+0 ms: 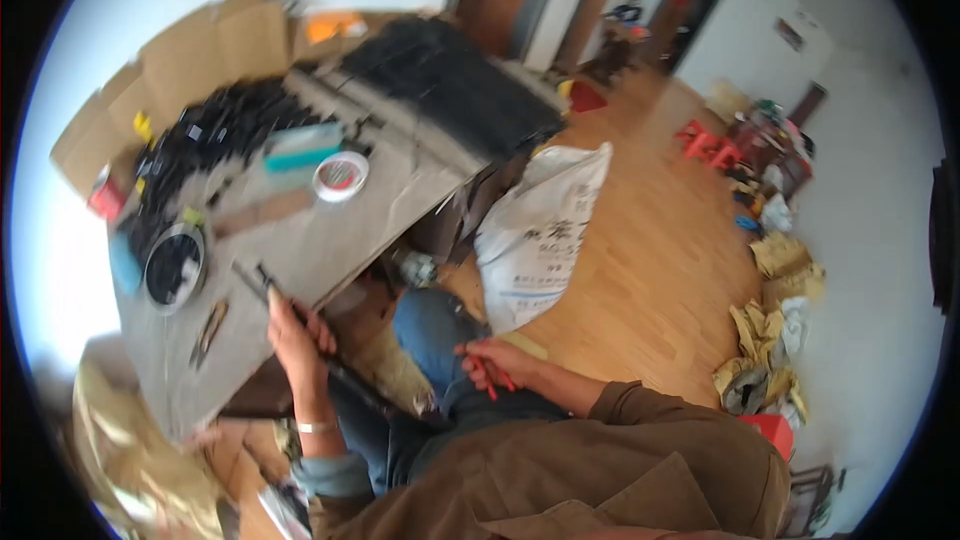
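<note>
My left hand (296, 337) is closed around a thin black strip-like piece (258, 282) at the near edge of the table. Two narrow ends of it stick out past my fingers over the tabletop, and a dark length seems to trail down towards my lap. Over my right thigh, my right hand (490, 364) is closed on red-handled pliers (490, 386). Their two handles point back towards me, while the jaws are mostly hidden and blurred. A second pair of pliers (208, 333), with brownish handles, lies on the table left of my left hand.
On the grey-covered table (385, 225) are a round container (175, 268), a tape roll (341, 177), a teal box (302, 148), a red can (105, 193) and a heap of black pieces (240, 125). Black strips (450, 85) lie at the far end. A white sack (540, 240) stands beside the table.
</note>
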Tool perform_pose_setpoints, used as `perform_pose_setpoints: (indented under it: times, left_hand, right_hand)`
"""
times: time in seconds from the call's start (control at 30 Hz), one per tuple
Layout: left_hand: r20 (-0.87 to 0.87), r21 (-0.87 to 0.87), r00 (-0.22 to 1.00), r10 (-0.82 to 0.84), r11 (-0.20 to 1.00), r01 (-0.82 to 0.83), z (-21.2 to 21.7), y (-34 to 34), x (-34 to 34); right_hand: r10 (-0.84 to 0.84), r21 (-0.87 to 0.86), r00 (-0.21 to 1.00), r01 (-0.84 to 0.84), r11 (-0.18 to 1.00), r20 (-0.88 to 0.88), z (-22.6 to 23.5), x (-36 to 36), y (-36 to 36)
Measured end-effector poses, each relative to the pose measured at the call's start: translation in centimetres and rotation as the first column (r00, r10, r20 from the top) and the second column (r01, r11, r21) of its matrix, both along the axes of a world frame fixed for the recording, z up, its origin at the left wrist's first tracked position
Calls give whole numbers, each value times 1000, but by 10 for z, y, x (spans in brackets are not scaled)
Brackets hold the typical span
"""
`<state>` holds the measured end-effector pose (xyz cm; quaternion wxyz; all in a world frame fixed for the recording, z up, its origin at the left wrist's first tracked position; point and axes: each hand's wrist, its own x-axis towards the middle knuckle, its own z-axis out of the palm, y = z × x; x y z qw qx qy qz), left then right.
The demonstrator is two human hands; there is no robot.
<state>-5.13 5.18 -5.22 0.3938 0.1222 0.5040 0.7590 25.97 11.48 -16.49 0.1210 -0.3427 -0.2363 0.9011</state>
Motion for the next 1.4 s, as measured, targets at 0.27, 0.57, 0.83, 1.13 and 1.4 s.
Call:
perform_pose_setpoints:
  times: [0.27, 0.57, 0.83, 1.13, 1.4]
  left_hand:
    - [19, 149, 986, -164, 976, 159, 22, -10, 11]
    - [-158, 91, 983, -94, 990, 110, 46, -44, 40]
    - [-219, 84, 976, 17, 996, 2, 56, -41, 56]
    - [-208, 47, 976, 60, 998, -51, 52, -30, 57]
    - [-232, -7, 972, 44, 999, -47, 47, -27, 55]
  right_hand:
    - [-239, 849, 815, -511, 133, 528, 80, -47, 2]
    - [-191, 926, 940, -318, -201, 281, 170, -98, 6]
    - [-183, 694, 964, -266, -669, 193, 208, -96, 28]
    - [-261, 694, 950, -305, -653, 172, 201, -89, 26]
    - [-231, 768, 967, -230, -598, 110, 179, -86, 19]
